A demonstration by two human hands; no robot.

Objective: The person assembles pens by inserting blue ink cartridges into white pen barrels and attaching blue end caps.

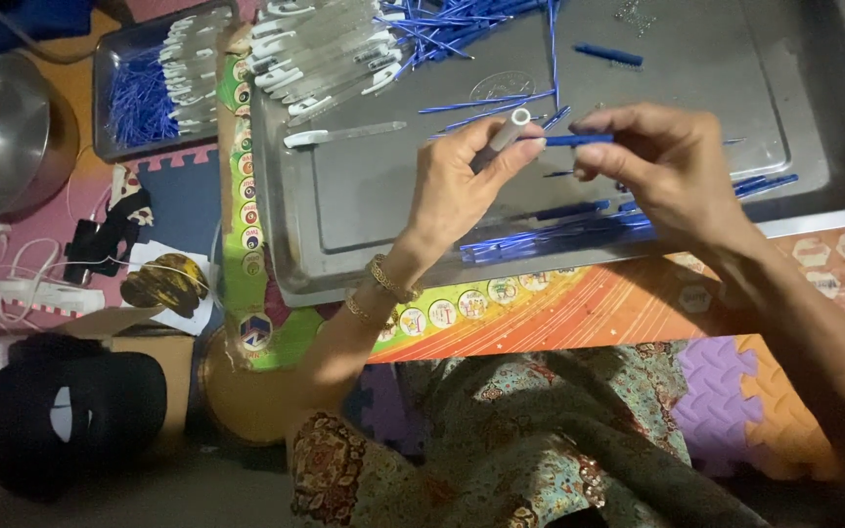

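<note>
Two hands met over the metal tray (pixel 364 210): the left hand (pixel 457 191) pinched a pale pen barrel (pixel 503 137), the right hand (pixel 662 161) gripped a blue refill (pixel 579 140) at its mouth. Insertion seemed underway; the next move likely called for a straight, aligned push.

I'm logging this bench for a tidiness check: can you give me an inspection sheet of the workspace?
Surface: large metal tray on colourful foam mats.
Job's things: clear pen barrel, blue refill, loose blue refills, assembled pens.
Clutter: small tray with more parts, metal bowl.
Grippers: left hand holds the barrel; right hand holds the refill at its mouth.
Cables: white cords.
Surroundings: black bag.
</note>
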